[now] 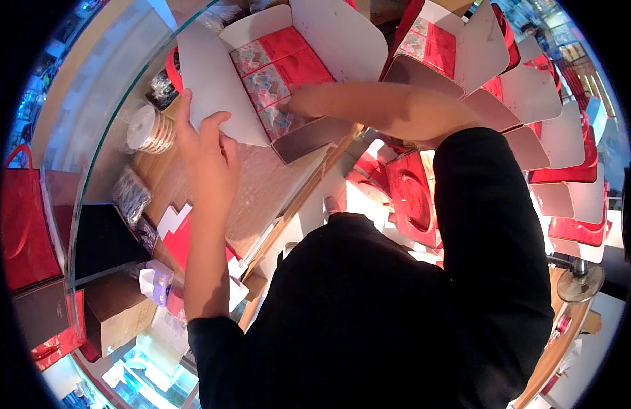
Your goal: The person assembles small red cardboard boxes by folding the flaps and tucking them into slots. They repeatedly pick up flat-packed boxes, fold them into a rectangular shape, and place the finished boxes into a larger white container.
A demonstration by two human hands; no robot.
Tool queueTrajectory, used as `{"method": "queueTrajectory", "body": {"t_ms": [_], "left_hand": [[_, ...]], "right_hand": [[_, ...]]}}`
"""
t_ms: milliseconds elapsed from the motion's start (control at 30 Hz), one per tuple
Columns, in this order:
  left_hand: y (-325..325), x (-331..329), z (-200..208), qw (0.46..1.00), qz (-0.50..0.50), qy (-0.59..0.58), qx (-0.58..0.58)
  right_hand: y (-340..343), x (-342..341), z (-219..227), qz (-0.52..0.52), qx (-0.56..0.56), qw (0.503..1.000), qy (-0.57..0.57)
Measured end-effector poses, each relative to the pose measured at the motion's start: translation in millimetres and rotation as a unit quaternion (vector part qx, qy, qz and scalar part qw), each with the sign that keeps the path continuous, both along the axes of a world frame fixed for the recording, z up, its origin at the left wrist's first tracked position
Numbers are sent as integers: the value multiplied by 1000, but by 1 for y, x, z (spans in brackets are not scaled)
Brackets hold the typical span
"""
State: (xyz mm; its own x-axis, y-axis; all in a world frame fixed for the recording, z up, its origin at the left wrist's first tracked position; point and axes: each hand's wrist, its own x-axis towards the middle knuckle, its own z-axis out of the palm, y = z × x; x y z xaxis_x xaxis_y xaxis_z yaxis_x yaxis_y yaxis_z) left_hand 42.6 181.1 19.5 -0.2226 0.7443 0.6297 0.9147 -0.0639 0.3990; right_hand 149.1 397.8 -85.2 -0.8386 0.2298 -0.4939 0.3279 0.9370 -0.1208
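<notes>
Your left hand [208,153] grips the matt white cardboard flap of the open gift box [278,75], whose inner packets [274,78] look like glossy printed paper in red and patterned foil. Your right hand [309,102] rests on those packets. The counter [261,184] below looks like smooth wood under clear glass, and your sleeves [479,225] are matt black cloth.

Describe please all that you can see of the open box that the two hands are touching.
The box is a shallow red carton that looks like cardboard, with pale flaps folded out on several sides. It lies open and tilted in the view, on a glass counter. Inside, small red packets with patterned panels lie flat in rows. The left hand grips the near-left flap. The right hand reaches into the box and touches the packets at its near end. More open boxes stand to its right.
</notes>
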Motion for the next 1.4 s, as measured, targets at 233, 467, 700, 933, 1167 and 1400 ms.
{"method": "queueTrajectory", "body": {"t_ms": [233, 467, 700, 933, 1167, 1400], "left_hand": [[1, -2, -3, 1000, 23, 10, -15], [5, -3, -5, 999, 20, 35, -3], [0, -1, -10, 1000, 21, -6, -15], [11, 4, -5, 999, -18, -16, -36], [13, 2, 18, 989, -15, -140, 47], [62, -39, 53, 903, -32, -423, -68]], "right_hand": [[-14, 7, 7, -245, -115, 960, 78], [13, 36, -20, -58, 77, 991, 94], [4, 44, -6, -26, 91, 994, 51], [20, 39, -20, -95, 102, 989, -42], [-10, 46, 83, -73, -72, 960, 259], [-56, 118, 161, -259, 55, 598, 757]]}}
